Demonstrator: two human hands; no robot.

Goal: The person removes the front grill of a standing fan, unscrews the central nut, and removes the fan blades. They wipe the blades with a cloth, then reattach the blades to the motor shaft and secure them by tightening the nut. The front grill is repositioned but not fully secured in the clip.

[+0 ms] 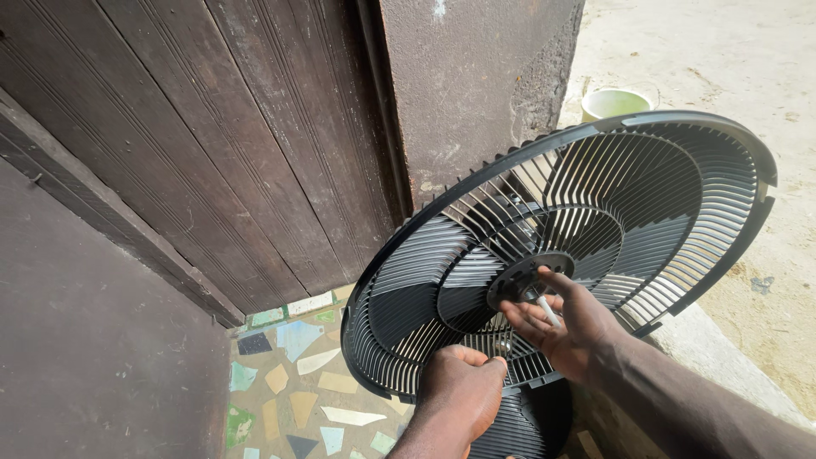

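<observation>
Head view. The fan grille (595, 221), a round black plastic guard of thin curved ribs, was held tilted above the mosaic floor (297, 382), beside a wooden door (212, 144). The left hand (459, 395) was closed on its lower rim; the right hand (565, 327) pinched a small white rod (548, 310) at the hub (523, 276). The grille looked light and stiff, its ribs breakable; the rim seemed the safest hold. A green bucket (614, 102) stood behind.

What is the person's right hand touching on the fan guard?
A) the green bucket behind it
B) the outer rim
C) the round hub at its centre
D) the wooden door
C: the right hand has its fingers at the round hub of the black fan guard, with a thin white piece among them, while the left hand grips the lower rim.
</observation>
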